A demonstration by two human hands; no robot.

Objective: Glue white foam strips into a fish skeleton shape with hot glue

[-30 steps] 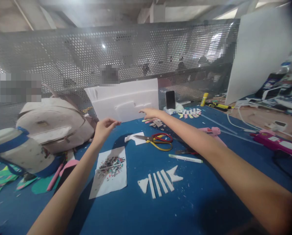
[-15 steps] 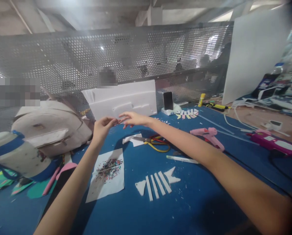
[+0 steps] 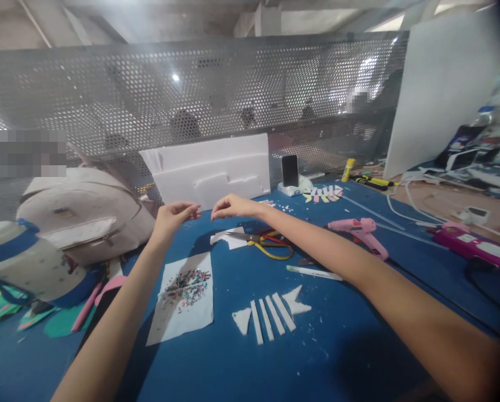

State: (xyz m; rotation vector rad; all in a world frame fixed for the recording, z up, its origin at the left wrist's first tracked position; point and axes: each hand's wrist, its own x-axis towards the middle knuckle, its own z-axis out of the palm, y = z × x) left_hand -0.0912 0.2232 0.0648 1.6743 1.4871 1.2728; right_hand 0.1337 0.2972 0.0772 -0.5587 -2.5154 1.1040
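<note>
My left hand [image 3: 177,215] is raised above the far part of the blue table, its thumb and fingers pinched together. Whatever may be between the fingertips is too small to make out. Facing it across a small gap is my right hand [image 3: 232,206], fingers curled down and drawn together, their grip partly hidden. Below both hands, yellow-and-red-handled scissors [image 3: 270,243] rest with their blades over a cut white piece [image 3: 235,239]. Nearer lies a white sheet [image 3: 203,318] with a pile of colourful bits [image 3: 189,287]. White strips [image 3: 270,318] sit between a triangle [image 3: 242,321] and a forked piece [image 3: 297,301].
A pink glue gun [image 3: 361,229] and a pale pen [image 3: 315,272] lie near my right forearm. White foam board [image 3: 212,167] leans against the perforated screen [image 3: 233,84]. At left stand a backpack [image 3: 78,206] and a large bottle [image 3: 28,268]. A phone [image 3: 290,170] stands behind.
My hands have moved apart from near contact, leaving a gap. The right hand's fingers, stretched toward the left hand before, are now curled downward.
</note>
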